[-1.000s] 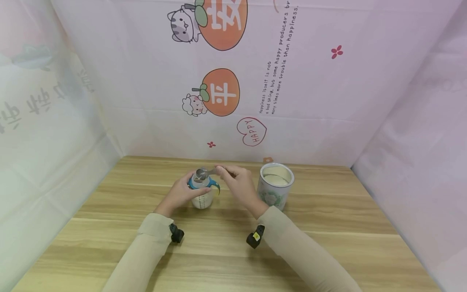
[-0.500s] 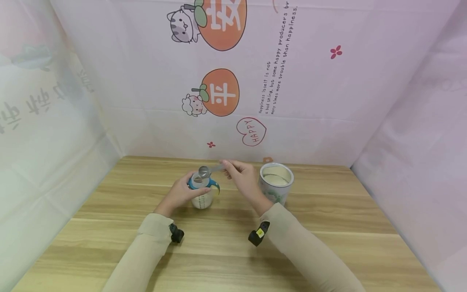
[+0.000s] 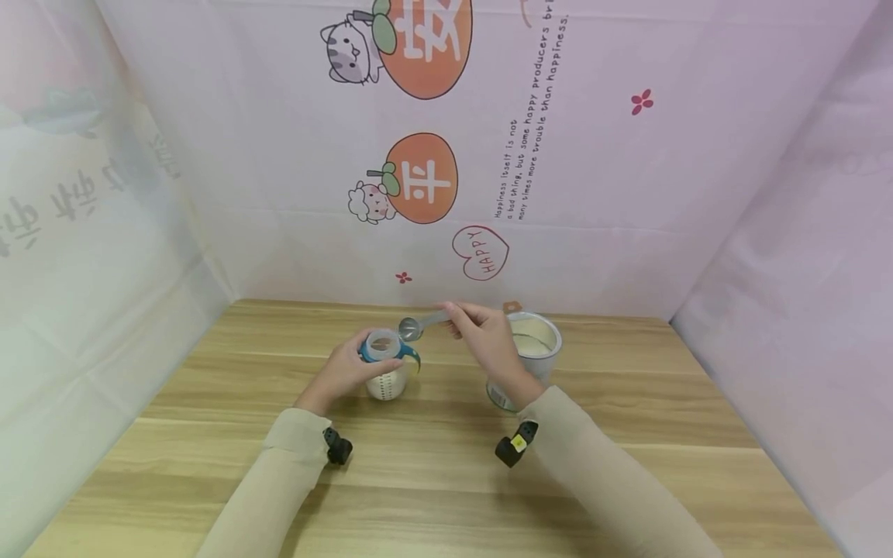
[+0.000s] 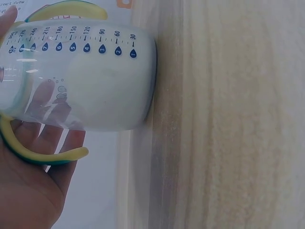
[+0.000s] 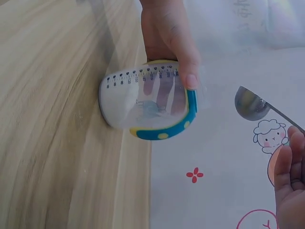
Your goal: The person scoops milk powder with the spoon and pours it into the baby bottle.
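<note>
Upright on the table, a clear baby bottle (image 3: 386,386) has a blue-and-yellow handled collar and an uncapped mouth. My left hand (image 3: 344,369) grips it near the collar, thumb across the front. White contents fill the lower part of the bottle in the left wrist view, below printed measuring marks. My right hand (image 3: 488,341) pinches the handle of a metal measuring spoon (image 3: 410,329). The round bowl of the spoon (image 5: 251,105) hangs just right of the bottle's mouth, a little apart from it. Nothing shows heaped in the bowl.
Behind my right hand stands an open can (image 3: 543,370) of pale powder, partly hidden by that hand and wrist. The wood-grain table (image 3: 418,496) ends at a printed white cloth backdrop (image 3: 593,170), with cloth on both sides too.
My right hand has drawn the measuring spoon rightward, from over the bottle's mouth to beside it, and now overlaps the can more. The left hand and bottle have stayed put.
</note>
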The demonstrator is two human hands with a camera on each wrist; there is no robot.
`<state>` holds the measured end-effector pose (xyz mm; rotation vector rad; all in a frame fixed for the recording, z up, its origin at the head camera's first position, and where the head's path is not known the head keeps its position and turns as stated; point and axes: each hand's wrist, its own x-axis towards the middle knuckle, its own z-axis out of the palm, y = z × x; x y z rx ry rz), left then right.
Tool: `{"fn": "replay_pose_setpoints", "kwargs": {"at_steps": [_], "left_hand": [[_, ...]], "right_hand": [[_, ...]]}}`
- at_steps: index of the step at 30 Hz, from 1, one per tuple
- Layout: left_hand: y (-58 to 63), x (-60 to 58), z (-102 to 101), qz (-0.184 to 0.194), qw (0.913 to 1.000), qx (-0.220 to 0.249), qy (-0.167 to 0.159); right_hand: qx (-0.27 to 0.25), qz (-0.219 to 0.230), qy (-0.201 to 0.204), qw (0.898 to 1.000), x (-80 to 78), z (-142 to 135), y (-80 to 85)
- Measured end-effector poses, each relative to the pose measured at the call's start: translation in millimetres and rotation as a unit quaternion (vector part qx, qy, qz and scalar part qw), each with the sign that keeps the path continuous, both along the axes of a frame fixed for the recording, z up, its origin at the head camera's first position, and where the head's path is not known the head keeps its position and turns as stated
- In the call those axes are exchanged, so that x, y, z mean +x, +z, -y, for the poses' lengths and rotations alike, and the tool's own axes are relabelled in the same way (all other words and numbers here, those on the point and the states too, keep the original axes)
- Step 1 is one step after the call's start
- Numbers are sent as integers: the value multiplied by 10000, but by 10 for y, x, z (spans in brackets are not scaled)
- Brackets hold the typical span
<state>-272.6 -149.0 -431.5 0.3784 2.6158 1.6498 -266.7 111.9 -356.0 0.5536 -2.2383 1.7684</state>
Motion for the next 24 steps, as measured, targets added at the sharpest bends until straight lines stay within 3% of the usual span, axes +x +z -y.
{"fn": "replay_pose_setpoints", "kwargs": {"at_steps": [5, 11, 17, 24], "left_hand": [[25, 18, -12, -25, 10000, -40, 86], [40, 24, -6, -78, 9998, -172, 67], [81, 30, 0, -206, 9984, -527, 86], [162, 53, -30, -277, 9981, -539, 60]], "right_hand": [[53, 92, 47, 9999, 25, -98, 46], [171, 128, -21, 9998, 235, -156, 249], [59, 213, -122, 9997, 82, -308, 71], [12, 293, -357, 9989, 85, -459, 79]]}}
